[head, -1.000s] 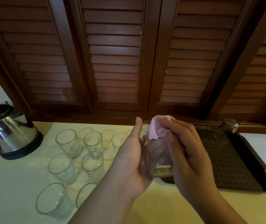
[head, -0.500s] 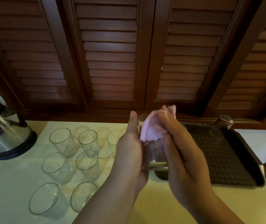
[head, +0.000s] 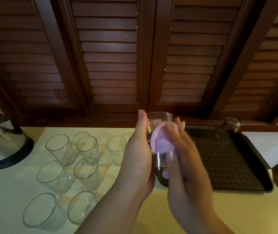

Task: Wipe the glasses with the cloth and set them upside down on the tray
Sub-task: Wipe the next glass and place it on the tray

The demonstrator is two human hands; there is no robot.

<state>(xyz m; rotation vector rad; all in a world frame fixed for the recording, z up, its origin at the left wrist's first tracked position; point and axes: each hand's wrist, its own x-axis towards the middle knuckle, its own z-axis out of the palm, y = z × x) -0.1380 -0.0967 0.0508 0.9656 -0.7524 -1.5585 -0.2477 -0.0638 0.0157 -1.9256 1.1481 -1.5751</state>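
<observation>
My left hand (head: 139, 159) grips a clear glass (head: 160, 118) upright, its rim showing above my fingers. My right hand (head: 183, 154) holds a pink cloth (head: 160, 142) and presses it against the side of that glass; the hand is motion-blurred. Both hands are above the left end of the dark tray (head: 246, 171). One glass (head: 229, 130) stands upside down at the tray's far right corner. Several clear glasses (head: 58, 147) stand upright on the pale counter (head: 8, 191) to the left.
A steel kettle (head: 1, 141) on a black base stands at the far left of the counter. Brown louvred doors (head: 111, 56) rise directly behind the counter. The tray's right edge lies close to the counter's right end.
The pink cloth has come off the glass's rim and slid down its side with my right hand. The glass's open rim now shows above my left hand.
</observation>
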